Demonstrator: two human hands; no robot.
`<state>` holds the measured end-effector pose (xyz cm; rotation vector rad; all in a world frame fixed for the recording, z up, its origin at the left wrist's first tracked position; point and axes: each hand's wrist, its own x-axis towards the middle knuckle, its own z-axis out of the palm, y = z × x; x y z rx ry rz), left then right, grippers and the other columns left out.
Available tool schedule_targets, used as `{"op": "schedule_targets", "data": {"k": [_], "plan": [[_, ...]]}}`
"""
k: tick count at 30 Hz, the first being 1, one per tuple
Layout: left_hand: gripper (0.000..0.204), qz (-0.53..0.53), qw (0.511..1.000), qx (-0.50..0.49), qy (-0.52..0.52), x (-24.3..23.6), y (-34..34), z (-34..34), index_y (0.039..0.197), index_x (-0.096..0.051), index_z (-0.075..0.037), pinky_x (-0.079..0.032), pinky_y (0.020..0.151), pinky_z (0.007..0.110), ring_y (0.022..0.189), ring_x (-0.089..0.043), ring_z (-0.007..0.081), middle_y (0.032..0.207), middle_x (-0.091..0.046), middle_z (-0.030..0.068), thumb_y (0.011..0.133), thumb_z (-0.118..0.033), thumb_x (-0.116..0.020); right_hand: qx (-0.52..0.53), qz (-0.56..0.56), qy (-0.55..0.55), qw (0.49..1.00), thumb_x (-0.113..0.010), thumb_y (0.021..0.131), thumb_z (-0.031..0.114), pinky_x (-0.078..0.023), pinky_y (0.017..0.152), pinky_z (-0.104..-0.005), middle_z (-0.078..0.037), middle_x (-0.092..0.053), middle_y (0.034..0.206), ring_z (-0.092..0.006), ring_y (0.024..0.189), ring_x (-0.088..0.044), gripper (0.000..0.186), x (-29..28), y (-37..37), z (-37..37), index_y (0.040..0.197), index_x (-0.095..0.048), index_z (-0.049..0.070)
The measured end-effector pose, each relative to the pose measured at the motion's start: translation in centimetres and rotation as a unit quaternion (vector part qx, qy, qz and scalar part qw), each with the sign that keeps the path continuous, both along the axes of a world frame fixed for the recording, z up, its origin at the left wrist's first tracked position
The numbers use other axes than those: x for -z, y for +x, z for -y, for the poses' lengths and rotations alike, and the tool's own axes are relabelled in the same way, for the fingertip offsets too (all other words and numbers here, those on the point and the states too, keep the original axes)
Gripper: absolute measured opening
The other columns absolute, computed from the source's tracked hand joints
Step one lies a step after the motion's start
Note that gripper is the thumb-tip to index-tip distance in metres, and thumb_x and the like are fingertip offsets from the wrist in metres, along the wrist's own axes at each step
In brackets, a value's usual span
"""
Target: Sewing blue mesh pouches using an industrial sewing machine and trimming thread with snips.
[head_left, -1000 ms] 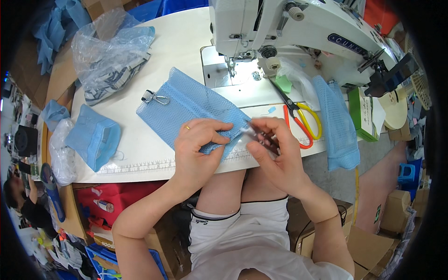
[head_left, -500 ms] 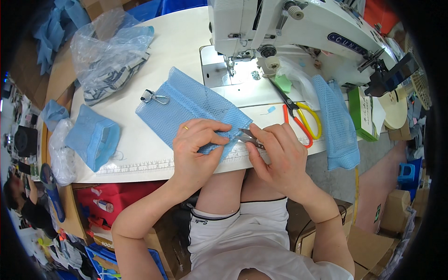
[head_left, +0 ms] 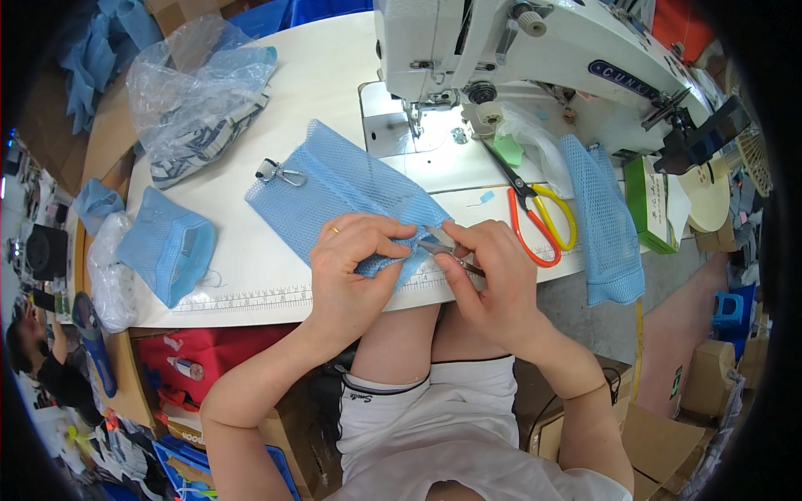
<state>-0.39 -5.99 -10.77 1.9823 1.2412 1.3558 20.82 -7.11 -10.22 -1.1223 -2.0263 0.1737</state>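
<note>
A blue mesh bag (head_left: 351, 182) lies slanted on the white table, with a cord lock and metal clip (head_left: 281, 173) on its far left part. My left hand (head_left: 355, 255) pinches the bag's near right corner, bunching the mesh between thumb and fingers. In my right hand (head_left: 497, 271) is a small pair of thread snips (head_left: 454, 250), held between thumb and fingers. Their blades stand apart and point left at the pinched corner, right beside my left fingertips. Whether a thread lies between the blades is too small to tell.
A white sewing machine (head_left: 451, 54) stands at the back right. Scissors with red and yellow handles (head_left: 539, 213) lie right of my right hand. Another mesh bag (head_left: 601, 221) hangs over the right edge; a blue pouch (head_left: 167, 246) and clear plastic bag (head_left: 196, 100) lie left.
My right hand has shifted slightly left with the snips, bringing the blades closer to the pinched corner. The bag has slid a touch to the right; my left hand keeps its pinch.
</note>
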Motion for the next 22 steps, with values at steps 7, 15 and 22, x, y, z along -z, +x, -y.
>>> {"op": "schedule_targets", "data": {"k": [7,15,22], "plan": [[0.018,-0.016,0.998,0.012,-0.059,-0.6,0.0,-0.2,0.085,-0.07,-0.002,-0.051,0.101,0.038,0.099,-0.076,0.0251,0.1,-0.082,0.0079,0.074,0.011,-0.075,-0.086,-0.195,-0.206,0.955,-0.08,0.091,0.008,-0.051,0.066,-0.0341,-0.012,-0.065,0.093,-0.0255,0.076,-0.065,0.033,-0.1,0.6,0.4,0.122,-0.071,0.001],[0.019,0.025,0.996,-0.022,-0.08,0.0,0.0,-0.4,0.087,-0.074,-0.006,-0.047,0.101,0.038,0.094,-0.075,0.0237,0.098,-0.082,0.0045,0.074,0.007,-0.076,0.127,0.081,0.014,0.988,-0.075,0.093,0.012,-0.051,0.076,-0.0409,-0.013,-0.065,0.102,-0.0313,0.09,-0.064,0.032,-0.9,2.5,-1.8,0.121,-0.068,0.001],[0.018,-0.003,0.997,-0.001,-0.074,-0.1,0.0,-0.3,0.088,-0.071,-0.002,-0.052,0.096,0.034,0.099,-0.075,0.0232,0.102,-0.082,0.0097,0.077,0.011,-0.073,-0.037,0.015,-0.019,0.999,-0.079,0.089,0.019,-0.041,0.092,-0.043,-0.01,-0.065,0.118,-0.0294,0.107,-0.059,0.028,-2.2,1.0,-2.5,0.115,-0.075,0.01]]}}
